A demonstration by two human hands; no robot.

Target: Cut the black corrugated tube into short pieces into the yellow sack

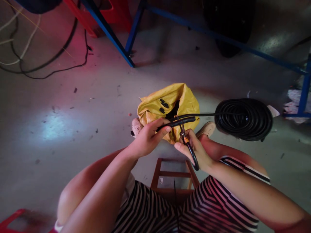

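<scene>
My left hand is closed around a short black corrugated tube and a smooth black tube lying along it. From there the smooth tube runs right to a black coil on the floor. Scissors with dark handles and an orange part near the pivot are in my right hand. Their blades point up across the tubes; I cannot tell whether they touch them. Beneath both hands stands an open yellow sack, with several small black tube pieces on its folded side.
A wooden stool frame shows between my legs. Blue metal table legs and a red plastic stool are ahead. Loose cables lie at the upper left. Black scraps dot the grey floor.
</scene>
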